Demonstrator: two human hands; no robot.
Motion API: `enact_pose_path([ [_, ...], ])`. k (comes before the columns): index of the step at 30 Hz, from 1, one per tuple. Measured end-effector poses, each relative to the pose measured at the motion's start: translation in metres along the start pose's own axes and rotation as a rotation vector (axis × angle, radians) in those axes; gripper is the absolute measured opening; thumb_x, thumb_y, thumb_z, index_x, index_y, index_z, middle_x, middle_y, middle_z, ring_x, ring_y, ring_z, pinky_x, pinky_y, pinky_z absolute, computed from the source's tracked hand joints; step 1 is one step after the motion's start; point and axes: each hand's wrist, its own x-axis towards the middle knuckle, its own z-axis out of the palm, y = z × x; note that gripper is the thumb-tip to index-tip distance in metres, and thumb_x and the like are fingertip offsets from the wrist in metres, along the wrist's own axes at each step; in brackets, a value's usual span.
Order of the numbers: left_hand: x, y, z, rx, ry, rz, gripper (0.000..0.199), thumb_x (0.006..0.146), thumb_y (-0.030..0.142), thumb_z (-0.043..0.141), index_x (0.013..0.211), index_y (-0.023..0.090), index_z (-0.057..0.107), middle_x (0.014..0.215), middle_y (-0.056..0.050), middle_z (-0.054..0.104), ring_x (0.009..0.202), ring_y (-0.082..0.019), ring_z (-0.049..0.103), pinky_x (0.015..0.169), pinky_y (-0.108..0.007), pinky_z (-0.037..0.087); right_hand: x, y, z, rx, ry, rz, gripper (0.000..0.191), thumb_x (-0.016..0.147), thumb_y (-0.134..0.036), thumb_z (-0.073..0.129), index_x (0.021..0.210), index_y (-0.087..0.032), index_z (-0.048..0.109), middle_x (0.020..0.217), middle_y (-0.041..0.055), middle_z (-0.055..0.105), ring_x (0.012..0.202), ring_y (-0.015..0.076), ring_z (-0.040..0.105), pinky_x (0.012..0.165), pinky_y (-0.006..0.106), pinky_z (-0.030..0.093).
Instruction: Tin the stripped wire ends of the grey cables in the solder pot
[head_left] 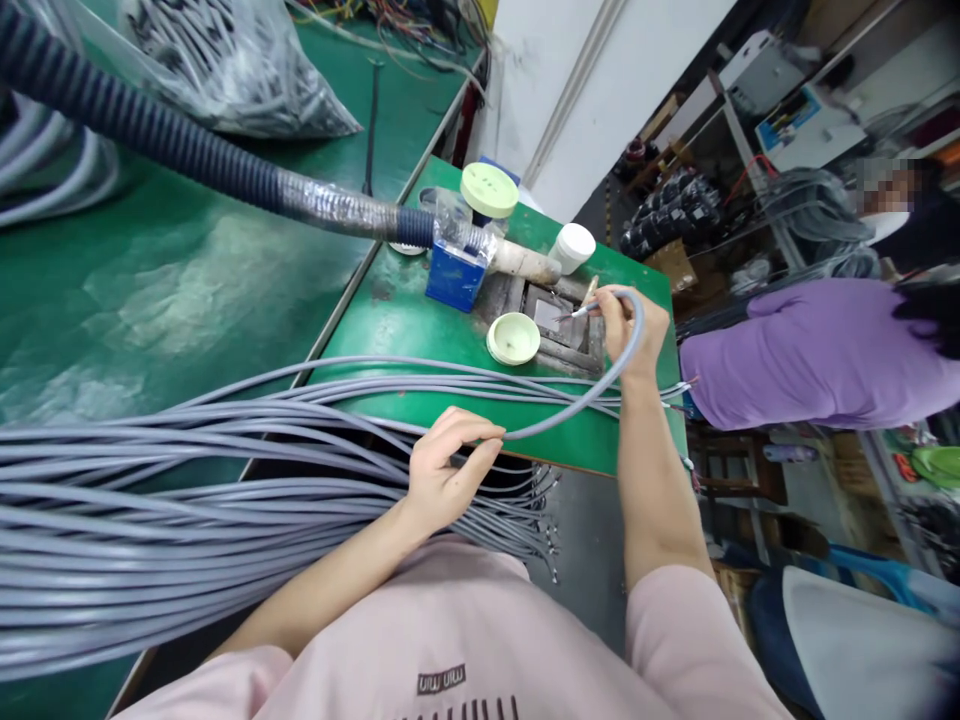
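My right hand (pixel 637 325) is closed near the stripped end of a grey cable (pixel 574 408). Thin wires at that end lie over a small square metal pot (pixel 550 316) with a silvery surface, set in a dirty frame. From there the cable bends round in a loop towards my left hand (pixel 454 465), whose thumb and forefinger pinch it lower down. A pale green dish (pixel 514 338) sits just left of the pot. The nozzle (pixel 525 262) of a dark ribbed hose ends right behind the pot.
Many grey cables (pixel 187 510) spread from the left under my left hand. Behind the pot stand a blue box (pixel 454 275), a white jar (pixel 572 247) and a green-lidded tub (pixel 489 190). A bag of cables (pixel 240 75) lies at the back left. A person in purple (pixel 817 350) is at the right.
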Motion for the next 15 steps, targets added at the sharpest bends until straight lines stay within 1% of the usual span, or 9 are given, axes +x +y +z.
enact_pose_path([
  [6,0.0,-0.003,0.0,0.005,-0.008,-0.01,0.018,0.081,0.007,0.061,0.093,0.019,0.067,0.08,-0.003,0.068,0.076,-0.015,0.06,0.069,-0.03,0.048,0.011,0.021,0.012,-0.064,-0.031,0.034,0.026,0.088,-0.036,0.051,0.076,-0.018,0.065,0.072,0.002,0.069,0.065,0.0157,0.067,0.065,0.026,0.052],
  [10,0.0,-0.004,0.0,0.008,-0.003,-0.013,0.017,0.081,0.008,0.062,0.092,0.019,0.067,0.08,-0.003,0.068,0.076,-0.015,0.06,0.069,-0.031,0.048,0.015,0.029,0.018,-0.052,-0.043,0.05,0.025,0.087,-0.036,0.052,0.076,-0.018,0.065,0.071,0.0023,0.07,0.064,0.017,0.068,0.063,0.027,0.052],
  [15,0.001,-0.005,0.001,0.015,-0.01,-0.016,0.016,0.081,0.009,0.062,0.092,0.019,0.067,0.08,-0.003,0.069,0.075,-0.015,0.06,0.069,-0.031,0.048,0.017,0.037,0.026,-0.059,-0.059,0.044,0.024,0.086,-0.035,0.052,0.077,-0.017,0.066,0.068,0.0013,0.069,0.063,0.0175,0.068,0.064,0.027,0.052],
])
